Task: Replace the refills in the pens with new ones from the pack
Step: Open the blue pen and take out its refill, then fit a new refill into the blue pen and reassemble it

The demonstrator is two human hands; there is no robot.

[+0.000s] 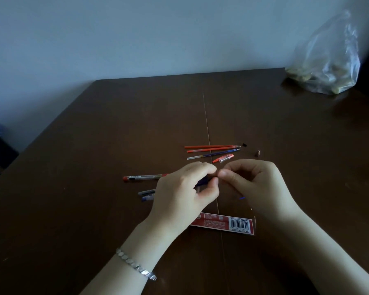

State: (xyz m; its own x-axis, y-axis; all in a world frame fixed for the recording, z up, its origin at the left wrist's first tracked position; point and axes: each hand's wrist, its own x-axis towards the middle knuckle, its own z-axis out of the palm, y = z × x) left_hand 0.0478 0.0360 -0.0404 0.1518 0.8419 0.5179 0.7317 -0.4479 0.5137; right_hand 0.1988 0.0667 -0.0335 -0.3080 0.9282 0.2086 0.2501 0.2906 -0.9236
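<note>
Left hand [185, 188] grips blue pen [201, 181]; right hand [251, 179] pinches its tip, part hidden. Risk: tip slips, rolls among loose refills [211, 150]

refill pack [222, 224]: barcode visible, print too blurred to read | pen label [134, 177]: illegible

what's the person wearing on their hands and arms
Both forearms are bare, with no sleeves in view, and there are no gloves. The left wrist carries a silver chain bracelet made of flat, faceted links. The left hand and the right hand show no rings or watch, as far as the view tells.
</note>
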